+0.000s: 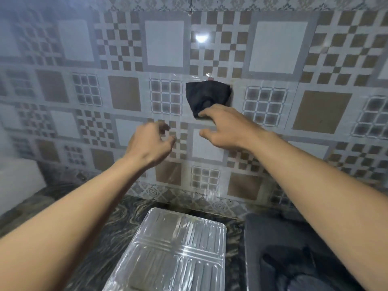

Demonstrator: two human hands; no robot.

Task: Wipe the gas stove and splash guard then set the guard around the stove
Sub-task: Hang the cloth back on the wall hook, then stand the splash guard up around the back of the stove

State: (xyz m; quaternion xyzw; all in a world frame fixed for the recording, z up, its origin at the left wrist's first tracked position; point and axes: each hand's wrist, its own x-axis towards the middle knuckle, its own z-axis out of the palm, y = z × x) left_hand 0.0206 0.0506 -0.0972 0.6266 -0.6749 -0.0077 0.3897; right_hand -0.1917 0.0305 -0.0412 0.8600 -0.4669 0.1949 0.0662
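A black cloth [206,95] hangs from a small hook on the tiled wall, straight ahead. My right hand [226,127] reaches up to it, fingers spread, with the fingertips touching the cloth's lower corner and the thumb held apart below. My left hand [150,141] hovers lower and to the left, near the wall, fingers loosely curled around nothing. The folded silver foil splash guard [170,248] lies flat on the counter below my arms. The dark gas stove [259,232] sits to its right, partly hidden by my right forearm.
The patterned tile wall [123,93] fills the upper view and is covered by a glossy clear sheet. A dark marbled counter [113,219] runs beneath it. A white blurred object [19,177] stands at the left edge.
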